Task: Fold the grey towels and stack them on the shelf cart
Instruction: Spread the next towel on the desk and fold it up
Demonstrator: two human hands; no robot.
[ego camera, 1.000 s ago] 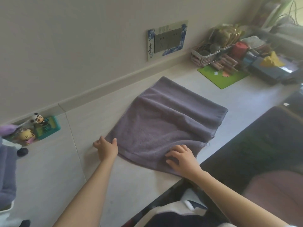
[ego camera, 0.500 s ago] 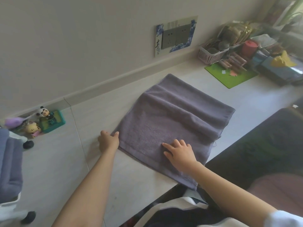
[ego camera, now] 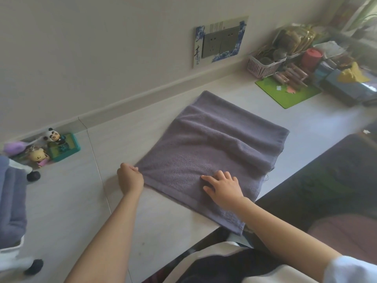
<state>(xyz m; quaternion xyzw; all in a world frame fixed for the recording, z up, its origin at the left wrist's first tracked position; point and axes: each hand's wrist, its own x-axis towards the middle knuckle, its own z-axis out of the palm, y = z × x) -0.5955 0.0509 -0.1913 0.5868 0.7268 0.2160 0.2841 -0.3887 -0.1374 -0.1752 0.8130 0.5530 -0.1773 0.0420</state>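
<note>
— Grey towel (ego camera: 212, 152), where is it?
— Folded on the surface (ego camera: 175, 229). Left hand (ego camera: 130, 179) fingers pinch its corner; right hand (ego camera: 223, 185) fingers lie flat on it.
— Containers?
— Pink basket (ego camera: 263, 67) far right, holding dark round things.

One grey towel (ego camera: 210, 156) lying spread on counter (ego camera: 167, 225) at centre. One stack of folded towels (ego camera: 11, 201) showing at 9 o'clock, count within stack unclear. Two hands (ego camera: 130, 179) (ego camera: 223, 186) working at towel's near edge. Two figurines sitting at 9 o'clock: one panda (ego camera: 52, 135), one yellow-headed doll (ego camera: 38, 157). One green mat (ego camera: 287, 92), one pink basket (ego camera: 263, 65), one red cup (ego camera: 311, 57) crowding at 2 o'clock. One wall socket plate (ego camera: 219, 41) at 12 o'clock.
</note>
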